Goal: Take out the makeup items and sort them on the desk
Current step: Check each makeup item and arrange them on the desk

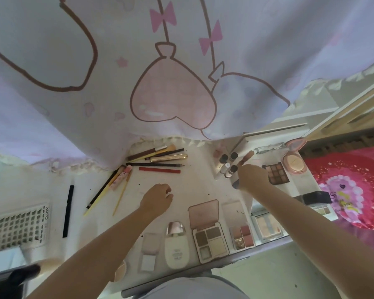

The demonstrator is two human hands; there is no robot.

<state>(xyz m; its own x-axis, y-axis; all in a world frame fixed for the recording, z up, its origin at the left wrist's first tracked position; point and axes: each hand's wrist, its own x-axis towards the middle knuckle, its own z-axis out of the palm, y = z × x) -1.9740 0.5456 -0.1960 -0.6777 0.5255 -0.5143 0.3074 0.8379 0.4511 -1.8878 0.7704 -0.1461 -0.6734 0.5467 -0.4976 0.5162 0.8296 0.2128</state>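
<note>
R hand [253,177] beside cluster of small dark-capped tubes [227,165] on white desk [188,186], finger state can't tell; L hand [158,198] well left of tubes, fingers loosely curled, holding nothing

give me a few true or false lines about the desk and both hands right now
1. The right hand holds a slim tube over the cluster of small bottles. True.
2. The left hand grips the red pencil. False: it holds nothing, fingers loosely curled, and the pencil lies apart from it.
3. The four-pan palette near the desk's front edge is open. True.
4. The gold tube stands upright. False: it lies flat among the brushes.
5. The black pen lies right of the palettes. False: it lies far to their left, beside the lash tray.
</note>
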